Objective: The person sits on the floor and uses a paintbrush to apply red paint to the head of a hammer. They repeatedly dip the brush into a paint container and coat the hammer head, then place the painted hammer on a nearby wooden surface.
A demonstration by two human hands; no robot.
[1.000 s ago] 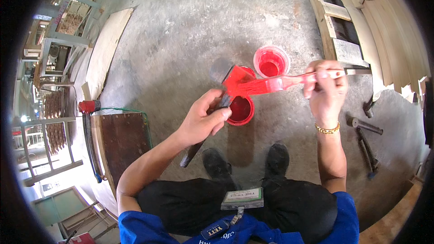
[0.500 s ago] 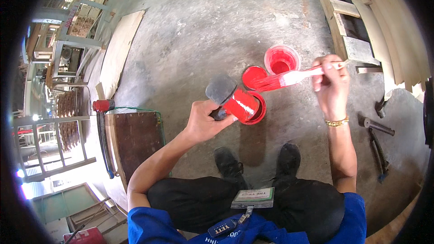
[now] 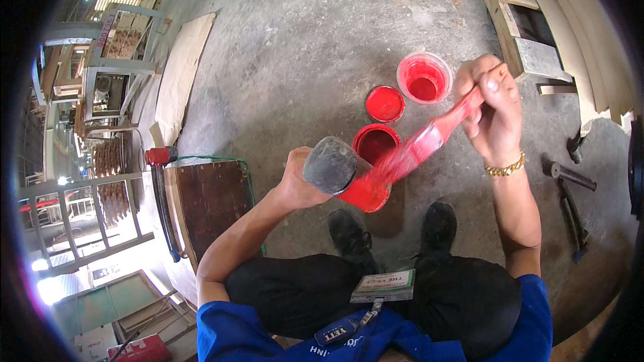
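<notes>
My left hand (image 3: pixel 299 184) is closed around a mallet (image 3: pixel 331 166) with a rounded dark grey end and a glossy red section. Its handle is mostly hidden. A red-stained paintbrush (image 3: pixel 428 139) is gripped near the end of its handle by my right hand (image 3: pixel 495 108). The blurred bristles lie over the mallet's red section, apparently touching it. Just beyond is an open red can (image 3: pixel 365 133) with dark red paint inside. A round red lid (image 3: pixel 385 104) lies past the can, and a clear plastic tub (image 3: pixel 439 62) of red paint stands to its right.
Hammer-like tools (image 3: pixel 573 177) lie on the concrete floor (image 3: pixel 302 47) at right, near wooden pallets (image 3: pixel 537 59). At left, a red-headed tool (image 3: pixel 159 156) leans by a brown board (image 3: pixel 211 194). My black shoes (image 3: pixel 439 228) are below the paint.
The brush has swung down and left from over the lid onto the mallet's red section. The mallet has shifted slightly toward me, uncovering more of the open can.
</notes>
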